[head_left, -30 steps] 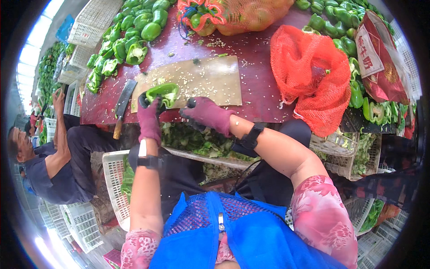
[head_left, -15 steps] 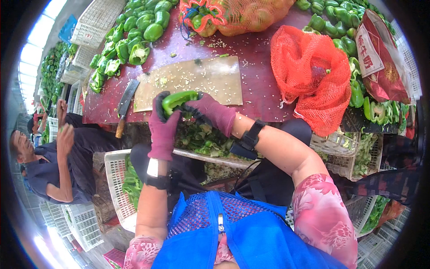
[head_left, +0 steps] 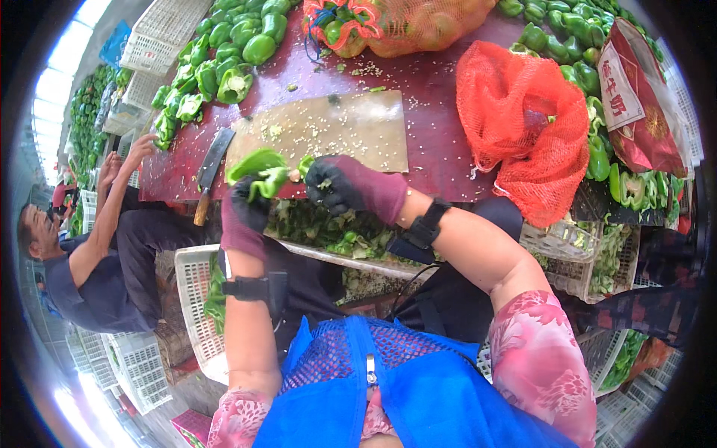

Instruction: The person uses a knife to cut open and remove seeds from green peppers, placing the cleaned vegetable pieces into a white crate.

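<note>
In purple gloves with black palms, both hands are raised over the near edge of the table. My left hand (head_left: 245,216) is closed around the lower part of an opened green bell pepper (head_left: 261,166). Curled in a tight grip, my right hand (head_left: 351,185) pinches a small pepper core (head_left: 305,166) with green and pale parts, a short gap away from the pepper. Behind them lies a tan board (head_left: 321,127) sprinkled with pale seeds. A cleaver (head_left: 214,160) with a wooden handle rests left of the board.
Whole and cut peppers (head_left: 224,56) are heaped at the back left. A full net bag (head_left: 418,26) sits at the back; a red net (head_left: 523,127) and red sack (head_left: 635,104) lie right. Below my hands, a white crate (head_left: 198,299) holds trimmings. Another person (head_left: 97,254) sits left.
The core has come away from the pepper, and my hands have moved apart. My left hand has tilted the pepper up leftward. The person at left has reached toward the table.
</note>
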`<state>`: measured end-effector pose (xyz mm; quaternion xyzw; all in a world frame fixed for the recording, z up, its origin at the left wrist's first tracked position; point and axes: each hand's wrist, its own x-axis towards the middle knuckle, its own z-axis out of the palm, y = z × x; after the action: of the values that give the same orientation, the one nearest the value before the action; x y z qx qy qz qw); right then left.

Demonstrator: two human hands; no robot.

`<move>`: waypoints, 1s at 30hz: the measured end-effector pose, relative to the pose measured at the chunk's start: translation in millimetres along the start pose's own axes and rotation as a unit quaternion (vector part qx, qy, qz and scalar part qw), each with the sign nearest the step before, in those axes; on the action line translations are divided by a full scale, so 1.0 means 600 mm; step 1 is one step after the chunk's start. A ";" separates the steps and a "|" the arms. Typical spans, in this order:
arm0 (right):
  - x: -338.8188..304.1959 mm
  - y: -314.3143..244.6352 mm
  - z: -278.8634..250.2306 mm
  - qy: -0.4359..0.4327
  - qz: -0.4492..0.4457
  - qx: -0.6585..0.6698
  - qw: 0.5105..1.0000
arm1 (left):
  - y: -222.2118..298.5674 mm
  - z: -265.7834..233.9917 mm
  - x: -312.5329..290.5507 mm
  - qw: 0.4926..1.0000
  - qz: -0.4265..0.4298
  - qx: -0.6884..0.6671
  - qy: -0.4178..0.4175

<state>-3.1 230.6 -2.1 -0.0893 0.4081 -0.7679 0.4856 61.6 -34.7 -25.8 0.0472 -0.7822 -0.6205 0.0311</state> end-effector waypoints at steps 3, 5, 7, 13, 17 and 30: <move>-0.003 -0.006 -0.011 -0.030 -0.023 -0.180 0.983 | -0.009 -0.036 -0.006 0.986 0.000 -0.098 0.132; -0.004 -0.001 0.003 -0.026 0.008 -0.204 0.979 | -0.003 -0.049 -0.013 0.939 -0.064 -0.281 0.189; -0.014 0.007 0.002 0.027 -0.108 -0.597 0.794 | 0.035 -0.002 -0.007 0.923 -0.081 -0.359 0.113; -0.017 -0.005 0.020 0.197 -0.297 -0.631 0.689 | 0.112 0.107 -0.027 0.973 -0.094 -0.180 0.110; -0.007 0.003 0.015 0.190 -0.354 -0.732 0.550 | 0.088 0.122 -0.024 0.991 -0.043 -0.102 0.076; -0.005 0.009 0.012 0.089 -0.338 -0.819 0.455 | 0.070 0.137 -0.044 0.968 -0.115 -0.213 0.070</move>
<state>6.0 228.2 -0.4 -0.5082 0.8274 -0.1875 -0.1480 77.6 57.2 -3.3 0.1723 -0.6175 -0.7671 0.0232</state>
